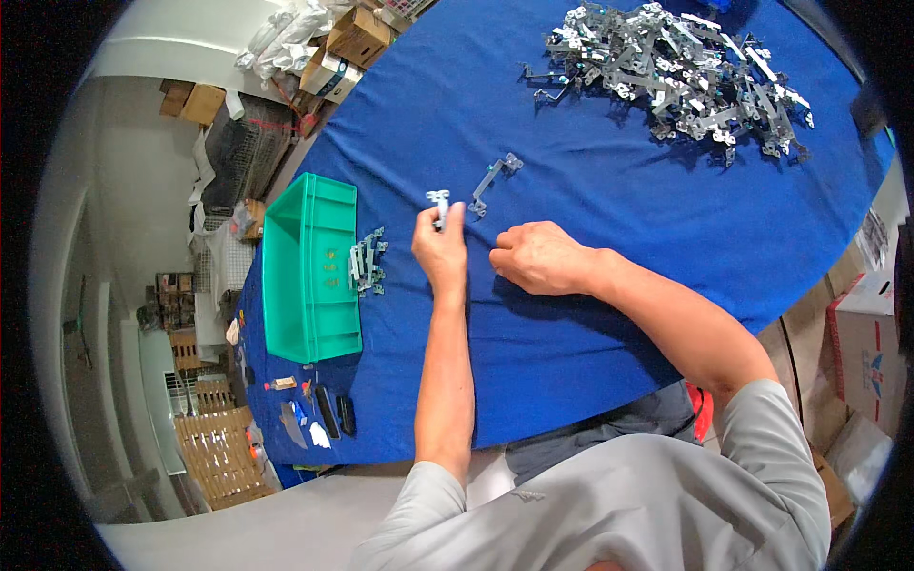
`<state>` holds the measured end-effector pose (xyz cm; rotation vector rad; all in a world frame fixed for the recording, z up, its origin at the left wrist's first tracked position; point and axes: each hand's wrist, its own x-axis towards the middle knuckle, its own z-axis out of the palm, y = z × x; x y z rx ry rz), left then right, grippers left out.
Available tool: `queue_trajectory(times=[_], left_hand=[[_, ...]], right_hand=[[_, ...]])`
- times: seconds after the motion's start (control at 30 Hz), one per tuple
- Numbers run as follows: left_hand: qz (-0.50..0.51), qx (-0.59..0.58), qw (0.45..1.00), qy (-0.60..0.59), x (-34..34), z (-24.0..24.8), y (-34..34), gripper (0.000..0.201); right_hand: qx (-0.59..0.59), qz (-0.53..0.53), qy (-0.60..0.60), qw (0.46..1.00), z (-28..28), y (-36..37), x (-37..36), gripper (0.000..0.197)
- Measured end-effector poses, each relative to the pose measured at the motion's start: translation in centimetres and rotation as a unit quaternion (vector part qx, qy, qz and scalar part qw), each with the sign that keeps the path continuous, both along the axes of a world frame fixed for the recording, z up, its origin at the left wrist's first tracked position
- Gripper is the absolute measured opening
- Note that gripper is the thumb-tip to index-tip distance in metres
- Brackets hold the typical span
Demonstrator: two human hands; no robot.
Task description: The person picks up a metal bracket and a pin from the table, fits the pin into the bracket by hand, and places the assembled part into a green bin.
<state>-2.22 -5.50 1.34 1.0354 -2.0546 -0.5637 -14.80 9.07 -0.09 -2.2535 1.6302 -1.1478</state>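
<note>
A small metal bracket (439,198) stands up out of my left hand (441,249), pinched between thumb and fingers above the blue cloth. To its right, my right hand (545,259) is closed with its fingers curled in. Whatever it may hold is hidden behind the knuckles. Just beyond both hands, a single loose metal bracket (490,186) lies on the cloth. Left of my left hand sits a small stack of similar brackets (366,262), laid roughly side by side against a green plastic bin (312,354).
A large heap of metal brackets (671,76) covers the far right of the blue cloth (609,190). Several small tools, including a black-handled one (327,411), lie at the near left. Cardboard boxes (358,36) stand beyond the far left edge; a white carton (866,343) is at the right.
</note>
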Motion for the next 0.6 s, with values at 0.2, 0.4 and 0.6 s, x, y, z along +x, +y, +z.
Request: queue_trajectory(times=[0.2, 0.4, 0.6], left_hand=[[-0.131, 0.375, 0.865, 0.308, 2.5, 1.4, 2.0, 0.023], [-0.133, 0.335, 0.897, 0.256, 2.5, -0.6, 5.8, 0.027], [-0.142, 0.304, 0.919, 0.206, 2.6, -1.1, 7.0, 0.032]], right_hand=[[0.008, -0.051, -0.16, 0.986, -0.5, -0.5, -0.9, 0.019], [0.096, -0.112, -0.347, 0.926, 0.7, -0.4, -1.6, 0.022], [0.099, -0.089, -0.34, 0.931, 1.3, 0.3, -1.4, 0.021]])
